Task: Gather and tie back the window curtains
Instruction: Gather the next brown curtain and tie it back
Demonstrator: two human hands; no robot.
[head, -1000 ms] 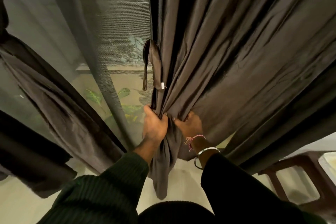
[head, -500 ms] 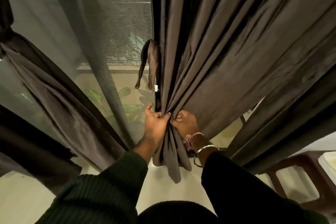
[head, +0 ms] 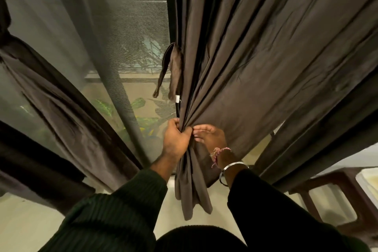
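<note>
Curtain on the far side [head: 53, 112] is hanging at 9 o'clock, already cinched high near the top edge and draping diagonally down toward 7 o'clock. Mesh screen [head: 126, 32] is filling the 11 o'clock area, with a dark vertical fold of it running down to centre; green leaves [head: 106, 106] are showing through it at about 8 o'clock of centre. Tieback strap [head: 173, 71] is dangling loose from the window frame just above centre, a small white tag at its lower end, not touching either hand. Left hand [head: 176, 139] is sitting just below centre, fingers curled round the gathered pleats of the right curtain [head: 266, 57], clamped on the bunch. Right hand [head: 210, 137] is touching the same bunch immediately at 3 o'clock of the left hand, fingertips pressing into the fabric beside the left knuckles; fingers partly bent, and whether they are actually pinching cloth cannot be told. Thread band and metal bangle [head: 231, 170] are sitting on the right wrist. Right curtain is fanning out from the bunch toward 12 to 3 o'clock, tail hanging below the hands toward 6 o'clock. Dark plastic stool [head: 337, 186] is standing at 4 o'clock on the pale floor.
</note>
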